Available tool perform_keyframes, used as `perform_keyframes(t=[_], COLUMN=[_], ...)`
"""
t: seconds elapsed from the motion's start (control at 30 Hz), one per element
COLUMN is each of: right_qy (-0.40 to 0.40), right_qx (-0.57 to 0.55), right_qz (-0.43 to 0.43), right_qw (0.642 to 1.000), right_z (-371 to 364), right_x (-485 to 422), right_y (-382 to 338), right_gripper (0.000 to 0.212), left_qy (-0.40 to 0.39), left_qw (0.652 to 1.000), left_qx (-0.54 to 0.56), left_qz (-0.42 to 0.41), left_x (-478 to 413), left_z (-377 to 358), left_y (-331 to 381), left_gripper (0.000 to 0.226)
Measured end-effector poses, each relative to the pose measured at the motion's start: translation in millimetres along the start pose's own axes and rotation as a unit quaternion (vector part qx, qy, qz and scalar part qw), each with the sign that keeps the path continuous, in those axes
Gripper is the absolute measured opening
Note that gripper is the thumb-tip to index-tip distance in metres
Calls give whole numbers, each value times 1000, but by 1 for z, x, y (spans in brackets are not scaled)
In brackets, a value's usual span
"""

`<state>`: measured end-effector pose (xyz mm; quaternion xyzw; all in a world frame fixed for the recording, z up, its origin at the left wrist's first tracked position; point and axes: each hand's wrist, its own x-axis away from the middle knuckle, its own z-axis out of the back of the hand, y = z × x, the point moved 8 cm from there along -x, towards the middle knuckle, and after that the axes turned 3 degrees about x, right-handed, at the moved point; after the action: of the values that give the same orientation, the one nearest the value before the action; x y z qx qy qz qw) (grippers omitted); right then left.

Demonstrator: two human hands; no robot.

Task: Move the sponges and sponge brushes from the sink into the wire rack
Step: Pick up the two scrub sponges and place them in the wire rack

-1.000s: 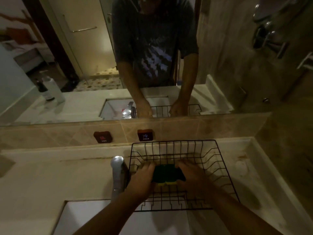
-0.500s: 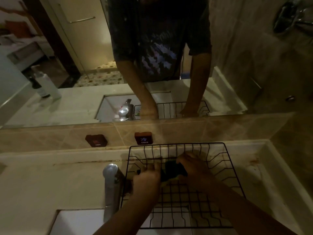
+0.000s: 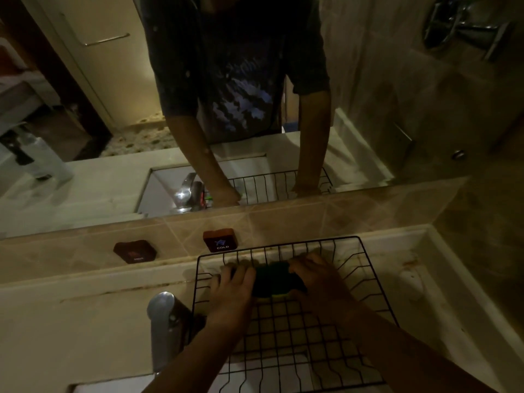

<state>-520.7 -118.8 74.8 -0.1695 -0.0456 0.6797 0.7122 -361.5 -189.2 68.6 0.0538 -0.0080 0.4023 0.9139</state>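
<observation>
A dark green sponge with a yellow underside (image 3: 273, 280) sits low inside the black wire rack (image 3: 365, 268), toward its far side. My left hand (image 3: 231, 289) presses against the sponge's left end, fingers spread over the rack's left wall. My right hand (image 3: 316, 275) grips the sponge's right end. Both forearms reach in over the rack's near rim. The white sink basin (image 3: 93, 388) shows only as a sliver at the bottom left, its contents hidden.
A chrome faucet (image 3: 163, 321) stands just left of the rack. Two dark knobs, one marked HOT (image 3: 135, 251) and one COLD (image 3: 220, 240), sit on the tiled ledge below the mirror. The stone counter (image 3: 71, 321) spreads left; a wall closes the right.
Both hands carried the sponge farther toward the back of the rack and lower into it. The view has tilted down and moved closer to the rack.
</observation>
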Motion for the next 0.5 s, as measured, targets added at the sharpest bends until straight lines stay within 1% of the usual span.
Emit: perform_keyframes(t=[0.07,0.27,0.37,0.5], right_qy=[2,-11,-20,-18], right_qx=[-9,19,34,24], right_qz=[4,24,35,29], right_qw=[1000,999,999,999], right_z=[-2,-14,-20,-24], right_x=[1,-1,-3,-3], right_y=[-1,-6,-11,-10], right_gripper=[48,49,49,47], left_qy=[-1,-11,-14,-16], left_qw=[1000,993,993,994], left_qx=[19,98,99,88], left_qz=[10,62,65,55], left_x=[-1,-2,-3,-4], left_z=[-4,-22,-31,-37], left_y=[-4,-10,-12,-13], left_gripper=[61,60,61,63])
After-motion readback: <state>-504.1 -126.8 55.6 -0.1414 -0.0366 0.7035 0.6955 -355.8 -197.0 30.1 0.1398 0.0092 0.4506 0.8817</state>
